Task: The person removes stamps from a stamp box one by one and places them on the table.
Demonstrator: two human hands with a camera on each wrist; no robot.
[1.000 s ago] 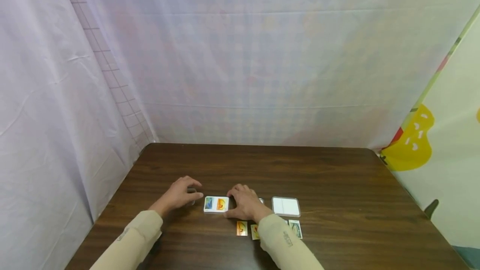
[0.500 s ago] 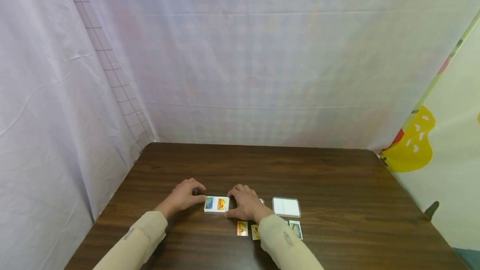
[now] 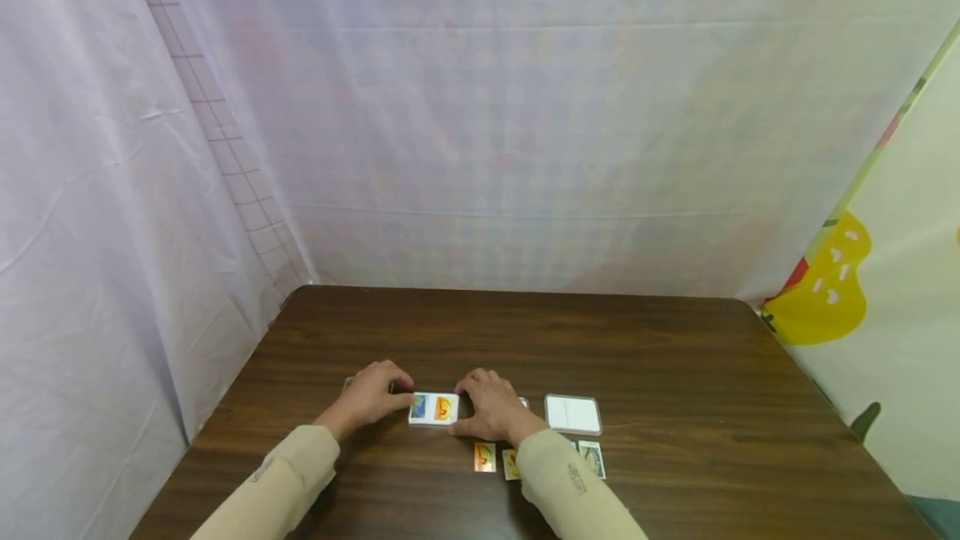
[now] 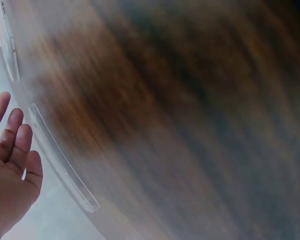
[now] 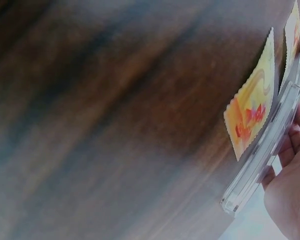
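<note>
A small clear stamp case point(image 3: 433, 409) lies flat on the table, its white inside showing a blue stamp and an orange stamp. My right hand point(image 3: 487, 407) grips its right end, thumb at the near corner and fingers at the far one. At the left end, my left hand point(image 3: 369, 394) has its thumb by the edge, fingers loosely extended. Beside that hand lies a clear flat plastic piece point(image 4: 65, 165), mostly hidden in the head view. The right wrist view shows another clear case point(image 5: 262, 155) under the right hand and a yellow-orange stamp point(image 5: 252, 102).
An open-faced case with a white inside point(image 3: 573, 414) lies right of the right hand. Loose stamps lie nearer the person: an orange one point(image 3: 484, 457), a yellow one point(image 3: 512, 465) and a greenish one point(image 3: 591, 458). White curtains point(image 3: 480, 148) hang behind the brown table point(image 3: 675, 373).
My left hand has moved right, up to the left end of the stamp case. The right hand stays in place, and the stamp case has barely shifted.
</note>
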